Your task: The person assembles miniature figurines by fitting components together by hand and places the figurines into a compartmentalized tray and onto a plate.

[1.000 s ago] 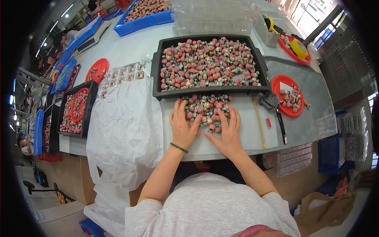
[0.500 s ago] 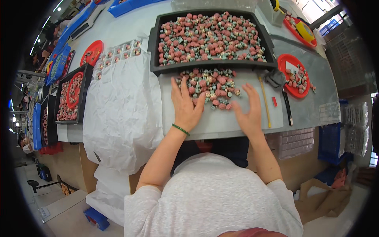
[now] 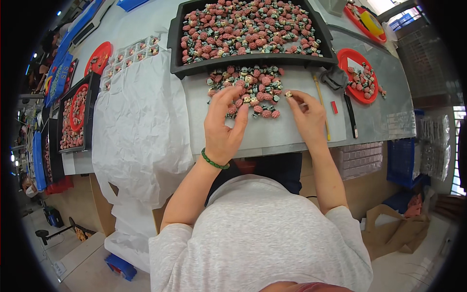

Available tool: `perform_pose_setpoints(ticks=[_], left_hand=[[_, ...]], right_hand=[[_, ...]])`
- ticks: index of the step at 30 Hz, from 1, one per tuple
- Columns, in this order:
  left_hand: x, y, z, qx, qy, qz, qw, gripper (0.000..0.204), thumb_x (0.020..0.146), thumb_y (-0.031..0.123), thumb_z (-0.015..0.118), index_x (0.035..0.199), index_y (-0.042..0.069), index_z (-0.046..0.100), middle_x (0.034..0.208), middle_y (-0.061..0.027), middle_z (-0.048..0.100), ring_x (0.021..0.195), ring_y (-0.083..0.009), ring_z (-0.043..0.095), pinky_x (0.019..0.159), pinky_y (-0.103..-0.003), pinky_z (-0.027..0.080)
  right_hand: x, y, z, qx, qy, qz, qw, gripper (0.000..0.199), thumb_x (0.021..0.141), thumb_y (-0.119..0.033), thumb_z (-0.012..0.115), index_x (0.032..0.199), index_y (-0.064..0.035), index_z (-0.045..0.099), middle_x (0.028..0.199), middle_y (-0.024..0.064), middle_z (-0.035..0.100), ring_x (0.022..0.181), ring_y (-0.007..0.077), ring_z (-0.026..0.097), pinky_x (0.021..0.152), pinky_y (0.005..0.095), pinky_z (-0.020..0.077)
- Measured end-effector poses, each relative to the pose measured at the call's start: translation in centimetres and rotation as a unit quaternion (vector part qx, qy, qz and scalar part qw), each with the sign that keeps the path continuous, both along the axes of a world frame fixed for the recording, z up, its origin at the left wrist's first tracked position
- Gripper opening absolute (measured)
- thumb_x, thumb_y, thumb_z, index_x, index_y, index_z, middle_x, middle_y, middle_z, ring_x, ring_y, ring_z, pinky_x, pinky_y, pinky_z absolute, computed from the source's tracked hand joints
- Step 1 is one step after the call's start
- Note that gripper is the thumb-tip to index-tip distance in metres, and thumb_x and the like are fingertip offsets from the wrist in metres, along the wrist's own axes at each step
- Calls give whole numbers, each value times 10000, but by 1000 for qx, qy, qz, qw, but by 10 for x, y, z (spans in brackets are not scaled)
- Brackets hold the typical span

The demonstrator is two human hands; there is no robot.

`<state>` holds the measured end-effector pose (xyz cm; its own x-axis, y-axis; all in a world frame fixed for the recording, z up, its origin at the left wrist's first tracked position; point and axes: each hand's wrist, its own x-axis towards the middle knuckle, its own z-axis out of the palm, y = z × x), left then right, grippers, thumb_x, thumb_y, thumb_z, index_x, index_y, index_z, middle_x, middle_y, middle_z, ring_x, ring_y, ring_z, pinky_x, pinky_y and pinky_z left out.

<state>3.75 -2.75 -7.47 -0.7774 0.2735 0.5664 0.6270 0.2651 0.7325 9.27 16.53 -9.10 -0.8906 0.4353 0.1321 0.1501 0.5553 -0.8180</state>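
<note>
A loose pile of small pink, green and cream bead-like pieces [image 3: 250,90] lies on the white table sheet [image 3: 287,126] in front of me. My left hand [image 3: 223,127], with a green bracelet on its wrist, rests flat with spread fingers on the pile's left edge. Just right of the pile, my right hand [image 3: 307,114] pinches one small cream piece [image 3: 288,94] between thumb and fingertips. Behind the pile stands a big black tray [image 3: 176,53] filled with the same pieces.
A red dish [image 3: 344,63] with a few pieces sits at the right, beside a dark cloth [image 3: 334,78], a yellow stick [image 3: 321,104] and a black pen [image 3: 351,117]. Crumpled white plastic [image 3: 141,126] covers the left side. More black trays and red dishes [image 3: 73,114] line the far left.
The view has shifted closer over the table. My right hand drew off the pile to the right and now pinches one piece. My left hand stays on the pile.
</note>
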Motion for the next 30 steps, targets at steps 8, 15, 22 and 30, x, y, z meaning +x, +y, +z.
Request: perform_pose_setpoints(ticks=[8,15,22,30], left_hand=[[15,10,-5,210,-454,-188,845,222,840,130,601,1027,10,609,873,0,591,707,-42,494,584,-188,408],[16,3,-12,230,-476,-206,823,226,873,136,546,1048,6,607,854,-13,593,723,-72,489,647,-210,407],[19,1,-14,353,-566,-244,704,282,885,109,513,1141,-7,536,1085,-102,589,986,-152,555,847,-271,443],[14,-7,-10,284,-540,-218,761,291,891,111,500,1151,-20,518,1039,-100,593,929,-160,577,797,-275,474]], right_hand=[[31,-61,21,-292,115,76,946,218,815,-40,610,1015,39,579,919,84,610,838,122,577,745,231,475],[37,-66,-2,-456,83,52,885,214,790,18,618,998,37,571,954,100,590,836,160,593,729,258,509],[31,-66,-2,-160,231,65,958,198,747,72,634,935,32,587,886,100,605,825,181,602,723,255,501],[9,-43,4,55,250,73,964,227,692,16,693,905,5,617,829,102,609,704,170,594,620,240,471]])
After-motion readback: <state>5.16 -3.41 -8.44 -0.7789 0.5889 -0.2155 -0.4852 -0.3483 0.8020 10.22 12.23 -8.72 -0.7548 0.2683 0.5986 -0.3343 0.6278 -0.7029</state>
